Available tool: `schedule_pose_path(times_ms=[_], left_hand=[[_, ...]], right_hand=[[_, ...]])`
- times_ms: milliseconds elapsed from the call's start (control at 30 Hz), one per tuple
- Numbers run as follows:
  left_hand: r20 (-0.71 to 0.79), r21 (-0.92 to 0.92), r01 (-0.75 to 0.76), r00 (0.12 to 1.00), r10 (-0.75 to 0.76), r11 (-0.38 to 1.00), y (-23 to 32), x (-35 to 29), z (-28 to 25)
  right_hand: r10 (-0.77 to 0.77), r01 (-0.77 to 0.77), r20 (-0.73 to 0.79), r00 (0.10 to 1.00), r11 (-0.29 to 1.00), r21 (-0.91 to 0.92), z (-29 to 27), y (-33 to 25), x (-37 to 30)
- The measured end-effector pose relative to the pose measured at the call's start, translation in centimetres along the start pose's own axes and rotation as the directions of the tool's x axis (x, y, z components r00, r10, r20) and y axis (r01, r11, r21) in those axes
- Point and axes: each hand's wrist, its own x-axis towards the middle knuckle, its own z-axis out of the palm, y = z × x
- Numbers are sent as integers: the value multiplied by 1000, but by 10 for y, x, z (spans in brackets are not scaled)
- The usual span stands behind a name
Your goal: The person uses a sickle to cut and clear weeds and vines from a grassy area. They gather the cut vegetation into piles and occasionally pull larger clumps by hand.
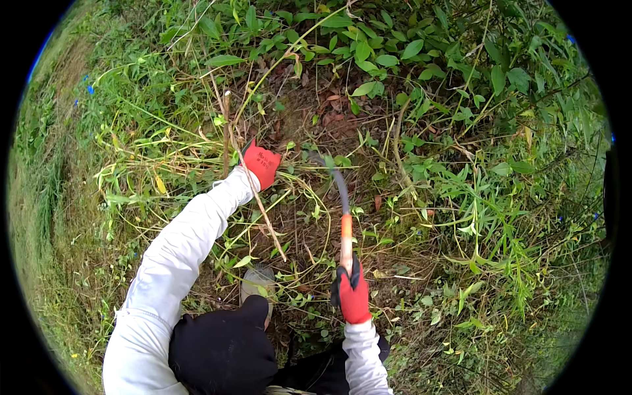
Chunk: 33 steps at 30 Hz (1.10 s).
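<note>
My right hand [353, 293], in a red and black glove, is wrapped round the handle of a sickle [346, 238]. Its curved dark blade [341, 187] reaches up and left over the low growth, the tip blurring among the stems. My left hand [261, 164], gloved the same way, is closed over a bunch of green stems [178, 161] that spread out to its left. Its fingers are mostly hidden beneath the hand. A thin dry stalk [266, 220] crosses over the left wrist. The blade is apart from the left hand, to its right.
Leafy bushes [388, 52] stand at the far side. Dense weeds [487, 217] grow on the right. A short cut stake [226, 131] stands by my left hand. Bare reddish soil [322, 118] shows beyond it. My shoe [257, 280] is below, near my dark-clothed knee [224, 349].
</note>
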Motion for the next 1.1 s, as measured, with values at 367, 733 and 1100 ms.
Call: schedule_pose_path(times_ms=[367, 733, 1100], left_hand=[[-34, -34, 63, 997, -64, 997, -28, 2, -6], [-230, -166, 239, 934, -273, 957, -90, -117, 27], [-353, -394, 133, 892, -283, 909, -37, -198, 49]], right_hand=[[-172, 207, 117, 978, 829, -519, -7, -15, 115], [-108, 91, 79, 991, 977, 193, 9, -10, 29], [-443, 449, 109, 890, 810, -377, 136, -141, 224]])
